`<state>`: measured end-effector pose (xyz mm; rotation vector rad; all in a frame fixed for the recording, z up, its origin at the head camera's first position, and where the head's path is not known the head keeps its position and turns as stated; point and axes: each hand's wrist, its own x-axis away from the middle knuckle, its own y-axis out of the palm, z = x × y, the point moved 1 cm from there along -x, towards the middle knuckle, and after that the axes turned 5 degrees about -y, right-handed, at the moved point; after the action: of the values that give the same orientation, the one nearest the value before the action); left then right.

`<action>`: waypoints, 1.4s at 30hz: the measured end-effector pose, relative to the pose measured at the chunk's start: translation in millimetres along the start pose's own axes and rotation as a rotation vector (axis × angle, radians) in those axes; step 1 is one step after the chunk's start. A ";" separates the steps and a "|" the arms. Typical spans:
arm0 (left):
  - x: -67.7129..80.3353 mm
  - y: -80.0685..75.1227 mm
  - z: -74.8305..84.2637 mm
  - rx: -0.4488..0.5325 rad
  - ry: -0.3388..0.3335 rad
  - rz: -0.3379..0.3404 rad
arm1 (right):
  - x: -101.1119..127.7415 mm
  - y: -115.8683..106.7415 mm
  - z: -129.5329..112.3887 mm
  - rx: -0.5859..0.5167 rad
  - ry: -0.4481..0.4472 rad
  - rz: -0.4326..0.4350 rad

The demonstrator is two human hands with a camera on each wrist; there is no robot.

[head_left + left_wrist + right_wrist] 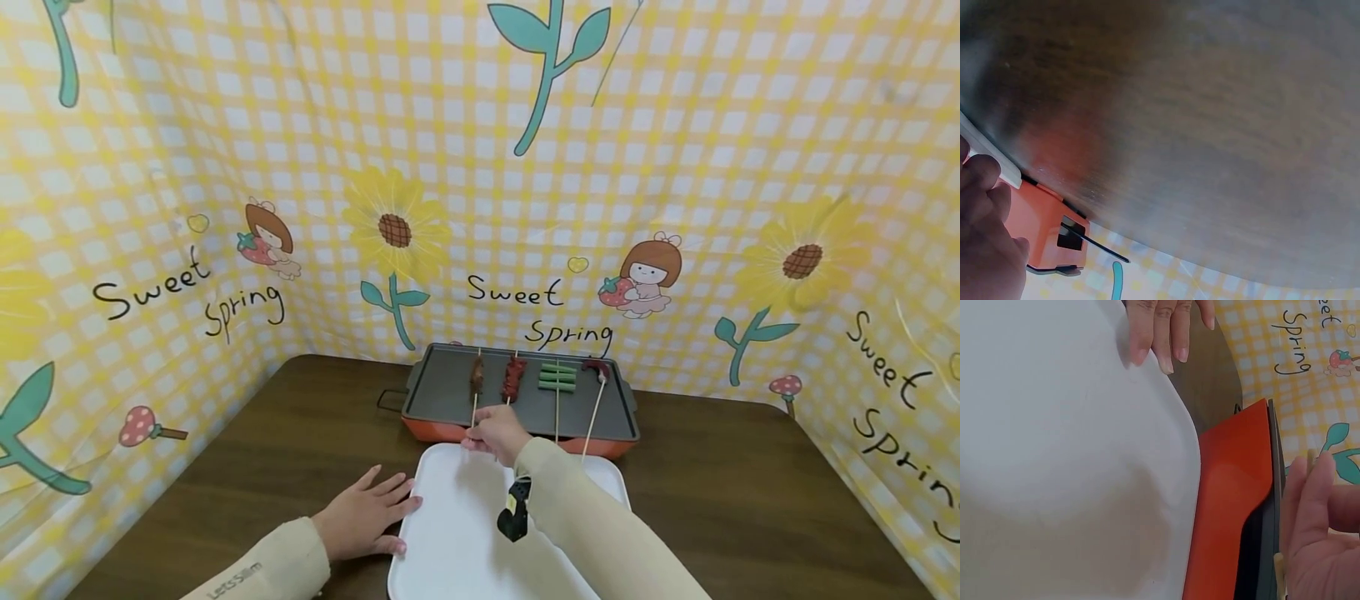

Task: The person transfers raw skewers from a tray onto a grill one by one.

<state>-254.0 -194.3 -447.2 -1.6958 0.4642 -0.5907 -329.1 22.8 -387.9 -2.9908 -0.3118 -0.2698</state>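
Observation:
My right hand (498,432) pinches the stick of the leftmost skewer, which carries brown meat (477,382) and lies over the flat grill (438,392). Its stick end shows between the fingertips in the right wrist view. To the right on the grill are a skewer of red meat chunks (513,379), a skewer of green pieces (557,385) and a skewer with a dark red curled piece (597,367). My left hand (366,518), fingers spread, rests at the left edge of a white tray (457,533); the right wrist view shows its fingertips on the rim (1147,369).
The grill's orange side (1229,487) stands just behind the white tray. A wire handle (388,401) sticks out at the grill's left. All sits on a dark wooden table (285,442), with a yellow checked cloth (450,125) hanging around the back and sides.

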 end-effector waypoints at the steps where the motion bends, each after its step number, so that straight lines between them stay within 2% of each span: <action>1: 0.1 0.4 0.4 0.009 -0.003 -0.004 | 0.0 -0.5 0.5 0.001 -0.006 -0.007; 6: 0.3 1.5 -0.2 0.016 0.026 0.039 | 2.0 -5.7 -1.0 0.025 -0.055 -0.037; 10: -2.8 1.3 -2.6 0.014 0.049 0.078 | 3.9 -7.5 -6.7 0.028 -0.079 -0.027; 13: -4.1 -0.4 -1.4 0.021 0.035 0.049 | 5.1 -5.0 -6.1 0.017 -0.074 -0.025; 20: 5.3 3.0 -4.0 0.056 0.001 0.013 | 9.3 9.2 -0.1 0.019 -0.080 -0.076; 28: 2.0 -0.5 -4.1 0.044 0.011 0.004 | 17.2 0.3 -3.7 0.048 -0.068 -0.119; 32: -3.1 -3.4 -5.3 0.044 0.027 0.003 | 24.9 -11.9 -6.1 0.141 -0.114 -0.137; 36: -10.8 -8.1 -8.0 0.016 0.023 0.006 | 38.2 -31.9 -8.0 0.287 -0.205 -0.156; 39: -13.5 -10.5 -8.6 0.015 0.003 -0.044 | 53.7 -51.0 -2.2 0.372 -0.262 -0.209; 42: -13.6 -12.7 -9.9 0.089 -0.018 -0.093 | 71.4 -75.5 10.5 0.468 -0.336 -0.262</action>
<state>-270.9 -191.3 -435.1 -1.6427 0.3425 -0.6532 -274.8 111.4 -376.9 -2.5144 -0.6939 0.2557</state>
